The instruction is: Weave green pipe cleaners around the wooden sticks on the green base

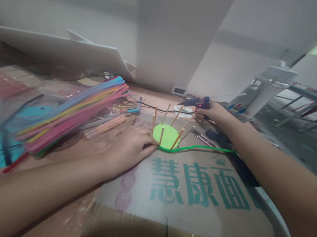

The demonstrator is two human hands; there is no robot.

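Observation:
A light green disc (pixel 169 134) with several upright wooden sticks (pixel 178 115) around its edge rests on a cardboard sheet. My left hand (pixel 137 144) is at the disc's left side, its fingertips pinching a green pipe cleaner (pixel 195 148) against the rim by the sticks. From there the strip runs right and passes behind my right forearm. Farther back, my right hand (pixel 214 113) is wrapped round a dark blue hot glue gun (pixel 204 101) with a small red light. A black cord (pixel 154 107) lies to its left.
Bundled coloured pipe cleaners (pixel 82 114) lie in clear plastic at the left. Scissors (pixel 203 137) sit right of the disc. Printed cardboard (pixel 190 220) covers the front. Behind stand a small white digital display (pixel 179 90) and white boards (pixel 97 57).

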